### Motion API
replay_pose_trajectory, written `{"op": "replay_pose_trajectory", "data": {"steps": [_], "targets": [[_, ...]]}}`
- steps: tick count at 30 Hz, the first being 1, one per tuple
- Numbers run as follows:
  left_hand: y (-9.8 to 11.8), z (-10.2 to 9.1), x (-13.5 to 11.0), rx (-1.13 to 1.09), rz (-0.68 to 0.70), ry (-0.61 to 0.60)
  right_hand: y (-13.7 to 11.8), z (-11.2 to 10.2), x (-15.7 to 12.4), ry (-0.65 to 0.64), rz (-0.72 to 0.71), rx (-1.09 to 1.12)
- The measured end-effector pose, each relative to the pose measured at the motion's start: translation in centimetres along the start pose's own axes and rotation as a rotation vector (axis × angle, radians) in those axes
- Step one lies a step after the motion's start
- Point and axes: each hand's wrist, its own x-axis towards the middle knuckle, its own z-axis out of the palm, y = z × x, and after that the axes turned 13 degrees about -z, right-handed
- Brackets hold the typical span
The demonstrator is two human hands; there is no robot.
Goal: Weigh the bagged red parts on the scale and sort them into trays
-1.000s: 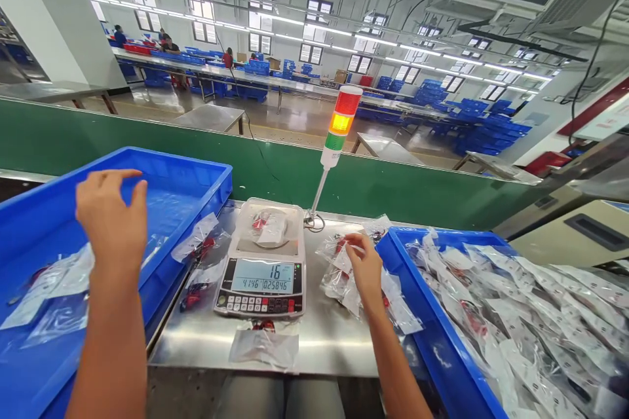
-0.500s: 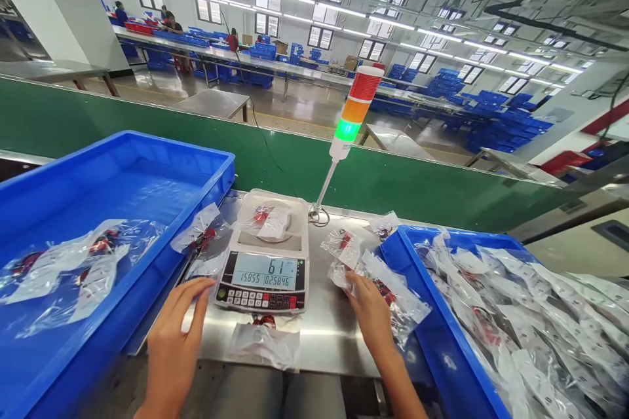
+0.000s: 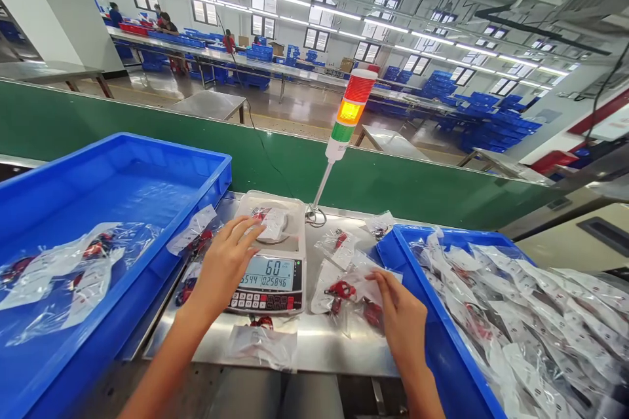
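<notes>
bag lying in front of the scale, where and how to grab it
Pinch the bag, probably, by its flat near end, coming from the person's side: that end lies by the near edge of the table, while the bulky red piece is at the far end, close to the scale.

The silver-coloured rectangular tabletop (image 3: pixel 334 350) looks like smooth metal, with soft glossy reflections. Thin, clear plastic packets (image 3: pixel 339 290) on it look crinkled and shiny, with white, paper-like matt areas. The deep blue rectangular tray (image 3: pixel 223 177) appears to be smooth, semi-gloss moulded plastic. The boxy pale scale (image 3: pixel 297 213) looks plastic, and the red, orange and green signal cylinder (image 3: pixel 358 86) glossy, ribbed plastic.
</notes>
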Motion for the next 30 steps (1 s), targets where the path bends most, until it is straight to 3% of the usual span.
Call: {"op": "replay_pose_trajectory", "data": {"steps": [4,6,8,11,15,17,19,22,25,28,30], "targets": [[-0.6,2.1,4.0,-0.1,-0.097,-0.123,-2.5,-1.1,2.7,0.088,0.088,0.088],[-0.9,2.4,5.9,-0.129,-0.209,-0.076,-4.2,-0.5,4.6,0.143,0.078,0.166],[-1.4,1.5,7.7,-0.119,-0.331,0.059,-6.0,1.0,6.6,0.204,0.02,0.24],[-2.7,-2.0,9.4,-0.089,-0.527,0.289,-8.6,4.2,9.0,0.149,-0.126,0.343],[-5.1,-8.5,8.8,0.035,-0.771,0.583,-10.1,7.1,9.2,-0.184,-0.4,0.418],[-6.0,-10.9,7.2,0.133,-0.786,0.636,-9.4,7.2,7.9,-0.258,-0.453,0.37],[-6.3,-12.1,5.1,0.21,-0.73,0.652,-7.7,6.8,5.8,-0.26,-0.428,0.264],[-5.1,-11.6,2.0,0.219,-0.604,0.636,-4.0,6.3,1.3,-0.345,-0.379,0.068],[-2.8,-9.2,-0.8,0.141,-0.523,0.457,-0.4,6.7,-3.6,-0.459,-0.357,-0.127],[-0.8,-6.2,-3.4,0.04,-0.448,0.352,1.8,7.1,-6.7,-0.459,-0.291,-0.181],[0.2,-4.4,-4.9,-0.013,-0.415,0.319,2.2,6.8,-7.3,-0.401,-0.215,-0.11]]}}
